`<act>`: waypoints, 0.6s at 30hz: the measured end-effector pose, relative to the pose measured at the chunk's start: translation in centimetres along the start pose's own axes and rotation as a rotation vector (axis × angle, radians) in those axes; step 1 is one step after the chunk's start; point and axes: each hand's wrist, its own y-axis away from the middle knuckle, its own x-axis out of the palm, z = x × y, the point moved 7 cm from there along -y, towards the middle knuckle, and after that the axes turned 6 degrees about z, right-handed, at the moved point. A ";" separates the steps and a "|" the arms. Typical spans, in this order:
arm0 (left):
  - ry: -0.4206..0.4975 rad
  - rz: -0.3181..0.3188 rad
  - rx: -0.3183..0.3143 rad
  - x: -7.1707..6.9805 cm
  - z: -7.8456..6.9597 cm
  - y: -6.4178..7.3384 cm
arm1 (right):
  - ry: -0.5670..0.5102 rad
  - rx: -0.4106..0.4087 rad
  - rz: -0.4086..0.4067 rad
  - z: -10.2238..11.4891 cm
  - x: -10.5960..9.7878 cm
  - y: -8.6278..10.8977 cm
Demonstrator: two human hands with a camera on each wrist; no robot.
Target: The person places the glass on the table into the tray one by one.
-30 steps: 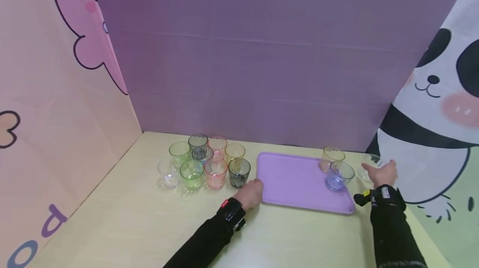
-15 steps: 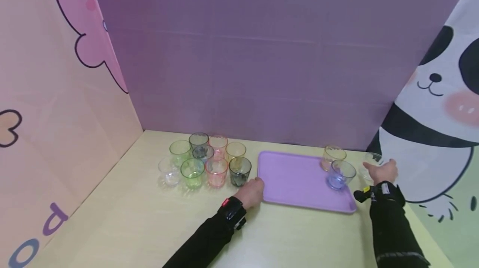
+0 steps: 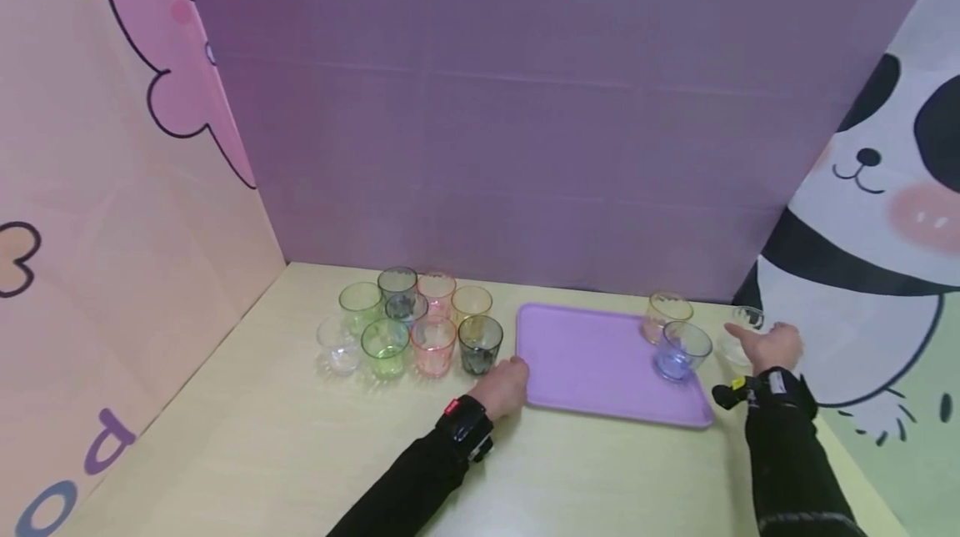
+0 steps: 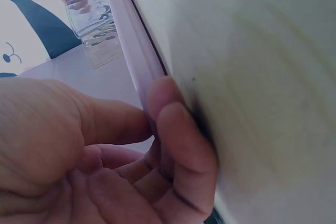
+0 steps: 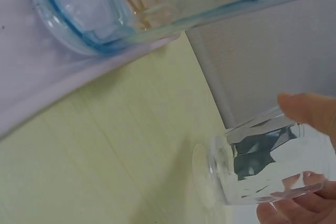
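Note:
My left hand [image 3: 504, 387] pinches the near left rim of the purple tray [image 3: 585, 362], thumb on top and fingers curled beneath in the left wrist view. Past the tray's right edge, a clear glass [image 3: 737, 345] stands upright on the table. My right hand [image 3: 772, 345] is spread loosely at this glass, its thumb [image 5: 304, 109] along one side and its other fingers [image 5: 310, 203] on the opposite side. A blue-tinted glass [image 3: 678, 358] and a yellowish glass [image 3: 663, 324] stand at the tray's right end.
Left of the tray, several tinted glasses stand close together, among them a green glass [image 3: 386, 349], a pink glass [image 3: 432, 347] and a dark grey glass [image 3: 480, 345]. A purple wall [image 3: 480, 145] borders the table's back, with a panda-printed panel [image 3: 825, 328] at right.
My right hand has shifted slightly right and its fingers have spread away from the clear glass, which stays in place. The left hand and tray hold still.

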 end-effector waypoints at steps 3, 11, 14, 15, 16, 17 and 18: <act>0.005 -0.002 -0.007 0.1 0.1 -0.1 | -0.115 0.020 -0.005 -0.1 0.0 0.2; 0.002 -0.002 -0.011 0.3 0.2 -0.1 | -0.188 -0.003 0.003 0.3 -0.2 1.0; 0.001 0.001 -0.011 0.2 0.1 -0.1 | -0.177 -0.027 0.028 0.7 -0.3 1.4; 0.002 0.002 -0.013 0.2 0.1 -0.1 | -0.171 -0.036 0.038 0.9 -0.3 1.6; 0.003 0.002 -0.012 0.1 0.1 -0.1 | -0.163 -0.045 0.040 1.0 -0.3 1.8; 0.001 0.003 -0.011 0.1 0.1 -0.1 | -0.152 -0.050 0.046 1.0 -0.4 2.0; 0.001 0.004 -0.011 0.1 0.1 -0.1 | -0.142 -0.055 0.050 1.0 -0.5 2.3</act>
